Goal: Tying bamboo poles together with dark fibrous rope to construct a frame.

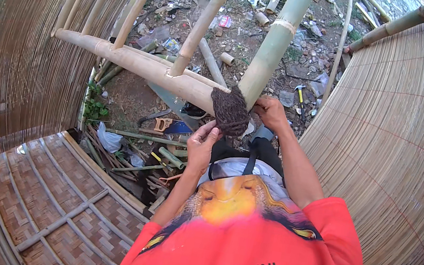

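Dark brown fibre rope (pixel 230 111) is wound in a thick lashing where a horizontal bamboo rail (pixel 139 67) meets a thick greenish bamboo post (pixel 273 48). At the lashing's lower left edge is my left hand (pixel 202 145), thumb and fingertips pinched together against the rope. My right hand (pixel 271 113) is on the other side, close against the post's lower end. Its fingers are bent and partly hidden behind the post, so what they grip is not visible. Thinner bamboo bars (pixel 202 25) rise from the rail.
Slatted bamboo screens stand at left (pixel 23 64) and right (pixel 392 116). A woven bamboo panel (pixel 64 187) lies lower left. On the littered ground are a handsaw (pixel 175 127), a yellow-headed hammer (pixel 300 95), cut bamboo pieces (pixel 171 158) and a white plastic bag (pixel 109 139).
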Demonstrator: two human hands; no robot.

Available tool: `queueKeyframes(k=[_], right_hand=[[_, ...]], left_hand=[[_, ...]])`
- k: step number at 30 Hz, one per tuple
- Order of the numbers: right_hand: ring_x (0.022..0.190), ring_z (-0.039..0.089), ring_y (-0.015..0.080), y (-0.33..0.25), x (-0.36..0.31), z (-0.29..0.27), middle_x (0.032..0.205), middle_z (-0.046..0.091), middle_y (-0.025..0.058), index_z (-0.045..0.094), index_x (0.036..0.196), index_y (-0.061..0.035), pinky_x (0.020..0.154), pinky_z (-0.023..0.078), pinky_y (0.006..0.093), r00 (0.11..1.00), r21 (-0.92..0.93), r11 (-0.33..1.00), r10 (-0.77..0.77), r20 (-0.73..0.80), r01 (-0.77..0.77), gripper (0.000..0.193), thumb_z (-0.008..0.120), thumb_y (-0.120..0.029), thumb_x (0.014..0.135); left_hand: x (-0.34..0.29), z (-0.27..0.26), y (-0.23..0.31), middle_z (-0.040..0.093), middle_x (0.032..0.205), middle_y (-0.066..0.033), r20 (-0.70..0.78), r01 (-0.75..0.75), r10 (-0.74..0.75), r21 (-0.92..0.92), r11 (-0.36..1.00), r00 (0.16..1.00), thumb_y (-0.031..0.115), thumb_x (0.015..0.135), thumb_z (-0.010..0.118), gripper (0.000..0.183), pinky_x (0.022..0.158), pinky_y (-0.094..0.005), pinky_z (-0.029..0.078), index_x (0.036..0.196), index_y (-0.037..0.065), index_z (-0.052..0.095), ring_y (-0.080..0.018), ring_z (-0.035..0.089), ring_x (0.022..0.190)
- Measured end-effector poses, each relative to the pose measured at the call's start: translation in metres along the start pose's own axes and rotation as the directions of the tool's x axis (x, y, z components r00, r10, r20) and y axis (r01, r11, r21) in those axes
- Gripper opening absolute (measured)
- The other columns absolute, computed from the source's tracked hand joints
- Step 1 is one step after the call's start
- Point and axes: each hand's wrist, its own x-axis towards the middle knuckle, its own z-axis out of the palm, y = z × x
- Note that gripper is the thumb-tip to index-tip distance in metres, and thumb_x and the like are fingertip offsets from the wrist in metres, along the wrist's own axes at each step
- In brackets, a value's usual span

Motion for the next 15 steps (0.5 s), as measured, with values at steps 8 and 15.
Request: queueKeyframes(k=[8, 15], right_hand=[[0.097, 0.072, 0.0322, 0.000, 0.003, -0.002, 0.105, 0.075, 0.0098, 0.079, 0.109, -0.0154, 0.082, 0.056, 0.0405, 0.999, -0.012, 1.000, -0.012, 0.043, 0.012, 0.030, 0.077, -0.009, 0.080], [0.096, 0.073, 0.0331, -0.019, 0.009, -0.015, 0.106, 0.074, 0.0138, 0.078, 0.108, -0.0118, 0.083, 0.056, 0.0397, 0.992, -0.089, 0.996, 0.036, 0.117, -0.025, 0.030, 0.068, -0.003, 0.081]], left_hand=[[0.011, 0.001, -0.008, 0.070, 0.112, -0.0077, -0.035, 0.012, -0.017, -0.131, 0.991, 0.999, 0.016, 0.100, 0.072, 0.028, 0.088, -0.0290, 0.057, 0.121, -0.001, 0.065, -0.0132, 0.067, 0.098], [0.017, -0.003, -0.012, 0.068, 0.113, -0.0089, -0.071, -0.065, 0.061, -0.060, 0.996, 0.996, 0.017, 0.097, 0.076, 0.035, 0.089, -0.0280, 0.056, 0.124, -0.001, 0.062, -0.0139, 0.065, 0.099]])
